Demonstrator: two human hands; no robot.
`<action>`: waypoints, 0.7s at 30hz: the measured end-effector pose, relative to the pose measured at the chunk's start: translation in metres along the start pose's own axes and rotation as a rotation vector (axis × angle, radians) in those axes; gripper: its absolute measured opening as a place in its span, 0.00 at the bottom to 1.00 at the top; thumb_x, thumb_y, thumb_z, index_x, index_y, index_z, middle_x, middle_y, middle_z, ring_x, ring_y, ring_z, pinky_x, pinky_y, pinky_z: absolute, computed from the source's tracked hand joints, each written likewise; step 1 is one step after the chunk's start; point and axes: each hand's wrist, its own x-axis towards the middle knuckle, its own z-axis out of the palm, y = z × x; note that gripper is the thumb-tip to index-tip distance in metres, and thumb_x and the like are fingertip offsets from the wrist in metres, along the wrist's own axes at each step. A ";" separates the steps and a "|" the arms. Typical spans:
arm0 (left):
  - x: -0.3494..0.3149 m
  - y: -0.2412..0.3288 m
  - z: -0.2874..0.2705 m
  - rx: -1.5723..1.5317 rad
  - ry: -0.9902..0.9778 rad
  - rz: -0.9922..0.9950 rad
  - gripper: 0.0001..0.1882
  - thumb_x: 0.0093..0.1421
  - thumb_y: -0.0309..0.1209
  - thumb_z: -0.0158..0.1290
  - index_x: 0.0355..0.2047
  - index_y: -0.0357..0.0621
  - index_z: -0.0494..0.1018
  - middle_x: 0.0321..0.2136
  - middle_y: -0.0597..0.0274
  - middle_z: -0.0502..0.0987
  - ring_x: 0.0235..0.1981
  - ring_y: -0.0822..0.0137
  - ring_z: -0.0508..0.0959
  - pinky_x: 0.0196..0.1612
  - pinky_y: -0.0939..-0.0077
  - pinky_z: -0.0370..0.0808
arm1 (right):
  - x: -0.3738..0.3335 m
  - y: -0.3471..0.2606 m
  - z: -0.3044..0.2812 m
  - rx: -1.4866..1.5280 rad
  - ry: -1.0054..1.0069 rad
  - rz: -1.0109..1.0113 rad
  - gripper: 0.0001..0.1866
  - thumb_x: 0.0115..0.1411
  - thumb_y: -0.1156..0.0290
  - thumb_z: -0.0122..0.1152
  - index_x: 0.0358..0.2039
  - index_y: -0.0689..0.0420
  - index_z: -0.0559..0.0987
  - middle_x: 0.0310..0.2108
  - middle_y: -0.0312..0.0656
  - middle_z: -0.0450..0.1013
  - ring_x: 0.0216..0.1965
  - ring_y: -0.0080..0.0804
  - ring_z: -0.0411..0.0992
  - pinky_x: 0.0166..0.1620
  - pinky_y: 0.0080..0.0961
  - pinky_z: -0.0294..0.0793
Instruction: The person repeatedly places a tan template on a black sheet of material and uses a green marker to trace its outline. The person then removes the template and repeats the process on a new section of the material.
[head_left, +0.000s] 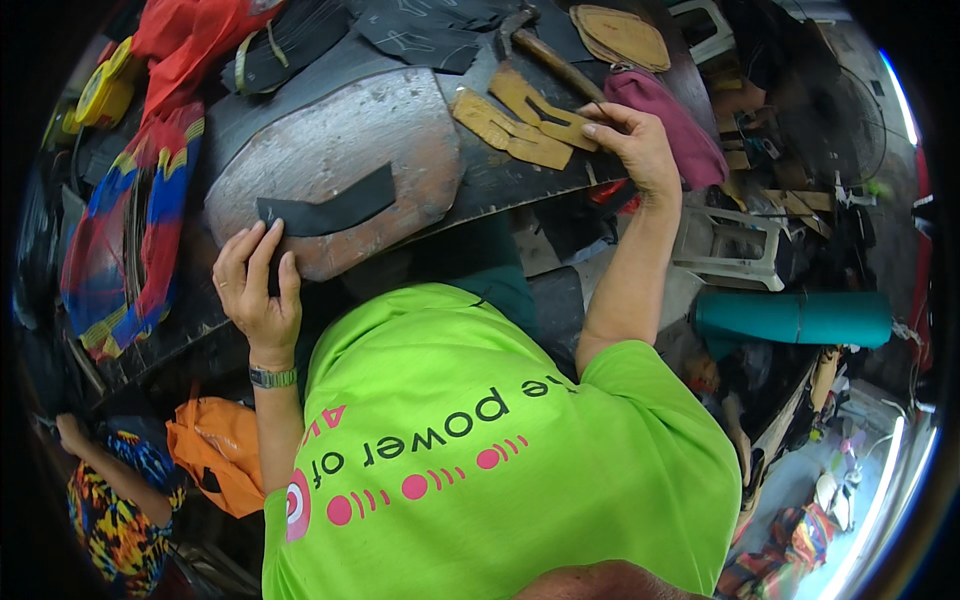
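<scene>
On the worn grey board (330,120) lies a black angled strip (335,203), cut from thin sheet material. My left hand (258,285) is at the board's near left edge, fingers stretched out, two fingertips resting on the strip's left end. Over at the right side of the table, my right hand (640,150) has thumb and fingers closed at the right end of a tan slotted pattern piece (535,108). A second tan pattern piece (510,132) lies just beside it. The wooden handle of a hammer (560,68) ends right by my right fingers.
Dark cut sheets (425,30) and rounded tan pieces (620,38) lie along the table's far side. A maroon pouch (668,125) sits at its right edge. Left are a striped bag (140,230) and a yellow container (105,88). A green roll (795,319) and stool (730,248) stand right. Another person's arm shows lower left.
</scene>
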 end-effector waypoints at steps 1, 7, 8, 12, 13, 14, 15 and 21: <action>0.002 0.001 -0.002 -0.016 -0.013 -0.012 0.15 0.62 0.31 0.62 0.49 0.46 0.84 0.50 0.59 0.81 0.54 0.55 0.77 0.60 0.61 0.70 | 0.001 -0.004 0.002 -0.019 -0.001 0.006 0.13 0.61 0.74 0.69 0.46 0.63 0.86 0.34 0.32 0.80 0.34 0.17 0.73 0.40 0.16 0.72; 0.011 0.005 -0.007 -0.125 -0.028 -0.160 0.12 0.58 0.30 0.67 0.43 0.50 0.86 0.47 0.59 0.81 0.50 0.57 0.78 0.55 0.63 0.71 | -0.015 -0.062 0.015 0.180 0.006 -0.165 0.10 0.61 0.77 0.66 0.43 0.63 0.85 0.36 0.32 0.80 0.35 0.17 0.74 0.41 0.17 0.72; 0.013 0.004 -0.007 -0.155 -0.043 -0.186 0.11 0.58 0.30 0.66 0.42 0.50 0.86 0.47 0.60 0.81 0.49 0.58 0.78 0.54 0.63 0.71 | -0.017 -0.072 0.026 0.251 0.017 -0.197 0.10 0.62 0.78 0.65 0.44 0.62 0.85 0.36 0.33 0.80 0.35 0.17 0.74 0.41 0.16 0.72; 0.022 -0.002 -0.009 -0.153 -0.070 -0.144 0.10 0.58 0.28 0.65 0.41 0.49 0.86 0.46 0.62 0.82 0.49 0.59 0.79 0.50 0.64 0.71 | -0.019 -0.091 0.102 0.221 -0.436 -0.171 0.11 0.64 0.79 0.64 0.47 0.67 0.84 0.38 0.37 0.81 0.39 0.21 0.77 0.45 0.20 0.75; 0.023 -0.003 -0.009 -0.161 -0.046 -0.138 0.09 0.58 0.28 0.65 0.39 0.47 0.85 0.43 0.63 0.84 0.47 0.60 0.79 0.49 0.66 0.71 | -0.017 -0.091 0.123 0.151 -0.465 -0.217 0.11 0.64 0.79 0.63 0.47 0.67 0.83 0.38 0.36 0.81 0.39 0.20 0.77 0.46 0.19 0.75; 0.024 -0.003 -0.008 -0.174 -0.040 -0.148 0.08 0.58 0.28 0.65 0.39 0.47 0.85 0.42 0.63 0.84 0.46 0.60 0.80 0.49 0.66 0.71 | -0.016 -0.092 0.141 0.120 -0.514 -0.257 0.11 0.65 0.79 0.62 0.47 0.67 0.83 0.39 0.35 0.80 0.40 0.20 0.76 0.46 0.19 0.75; 0.024 -0.003 -0.009 -0.188 -0.035 -0.158 0.08 0.58 0.27 0.65 0.38 0.46 0.85 0.41 0.63 0.84 0.45 0.60 0.80 0.49 0.66 0.71 | -0.015 -0.093 0.152 0.065 -0.563 -0.234 0.12 0.65 0.79 0.61 0.48 0.67 0.83 0.40 0.36 0.81 0.42 0.21 0.76 0.48 0.20 0.75; 0.023 -0.002 -0.016 -0.307 -0.045 -0.342 0.15 0.57 0.25 0.67 0.45 0.44 0.82 0.40 0.58 0.85 0.43 0.58 0.82 0.50 0.65 0.75 | -0.015 -0.097 0.182 -0.158 -0.515 -0.302 0.14 0.65 0.79 0.60 0.50 0.67 0.82 0.42 0.44 0.84 0.44 0.26 0.79 0.51 0.24 0.76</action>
